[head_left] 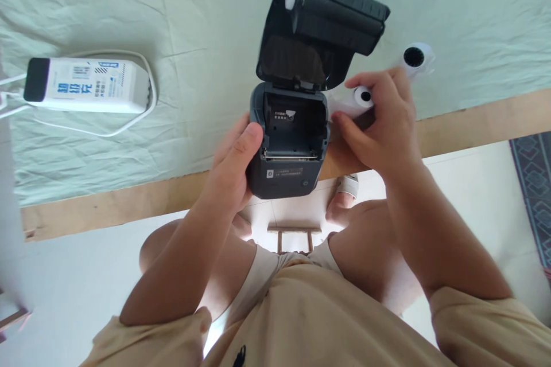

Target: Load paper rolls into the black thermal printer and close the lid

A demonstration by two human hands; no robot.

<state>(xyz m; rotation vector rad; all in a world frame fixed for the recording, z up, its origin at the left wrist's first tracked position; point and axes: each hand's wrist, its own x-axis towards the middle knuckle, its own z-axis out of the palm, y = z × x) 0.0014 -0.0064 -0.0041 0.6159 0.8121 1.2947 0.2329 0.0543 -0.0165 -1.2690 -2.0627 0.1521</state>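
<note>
A small dark grey printer (287, 149) stands at the near edge of the table with its lid (321, 23) swung up and its paper bay bare. My left hand (236, 155) grips the printer's left side, thumb on its top corner. Just right of the printer, my right hand (381, 120) is closed round a white paper roll (360, 98) lying on the table. A second white paper roll (415, 58) lies a little farther right and back, untouched.
A pale green cloth (193, 28) covers the table, whose wooden edge (473, 126) runs along the front. A white power bank (86, 85) with a white cable lies at the left. My knees, feet and a small wooden stool (295, 236) show below.
</note>
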